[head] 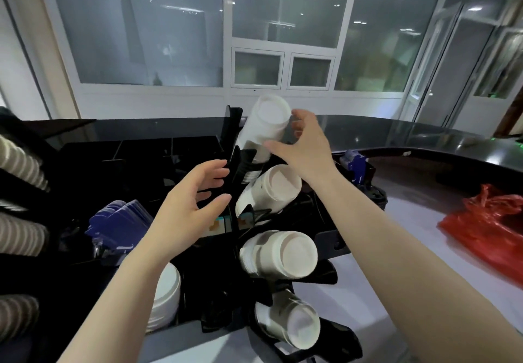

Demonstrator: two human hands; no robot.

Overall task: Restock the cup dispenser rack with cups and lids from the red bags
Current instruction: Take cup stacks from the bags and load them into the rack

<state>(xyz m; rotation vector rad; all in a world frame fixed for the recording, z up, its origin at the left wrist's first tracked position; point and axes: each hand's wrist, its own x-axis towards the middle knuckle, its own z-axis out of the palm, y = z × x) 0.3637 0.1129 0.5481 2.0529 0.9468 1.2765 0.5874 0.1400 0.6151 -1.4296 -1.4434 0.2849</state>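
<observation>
Black counter [410,136] | top cup stack [267,124] touches right hand [305,147] (spread) | left hand [192,201] spread, apart

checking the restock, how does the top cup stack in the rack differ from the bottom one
The top cup stack tilts steeply upward, with the right hand open beside it, thumb and fingertips close to its sides; the bottom cup stack lies lower and flatter, with no hand near. The top one stands against the window wall, the bottom one nearest the camera. Both are white nested cups, bases facing out, in the black rack.
</observation>
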